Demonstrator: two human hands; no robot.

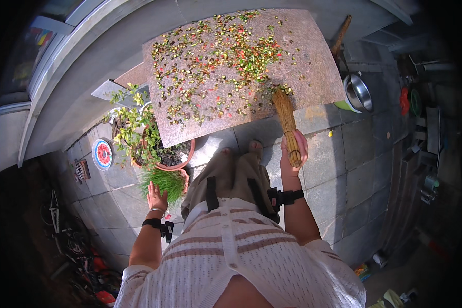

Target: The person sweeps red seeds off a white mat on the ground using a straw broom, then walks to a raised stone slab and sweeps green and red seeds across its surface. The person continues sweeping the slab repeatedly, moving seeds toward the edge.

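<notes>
My right hand (pixel 299 149) grips a short straw whisk broom (pixel 286 115) by its bound handle. The bristle end rests on a speckled pinkish stone slab (pixel 315 69), close to its near edge. Chopped green and red pieces (pixel 254 57), which look like cut peppers, lie scattered over much of the slab, densest right of its middle. A few pieces touch the bristle tips. Off to the left, my left hand (pixel 156 197) hangs with fingers apart and nothing in it, over or beside a grassy green potted plant (pixel 165 184).
A leafy shrub (pixel 138 127) grows in a terracotta pot (pixel 177 165) under the slab's left corner. A patterned round dish (pixel 102 154) sits on the paving. At right stand a metal bowl (pixel 358 92) and a long wooden handle (pixel 341 36). A bicycle (pixel 69 231) is at lower left.
</notes>
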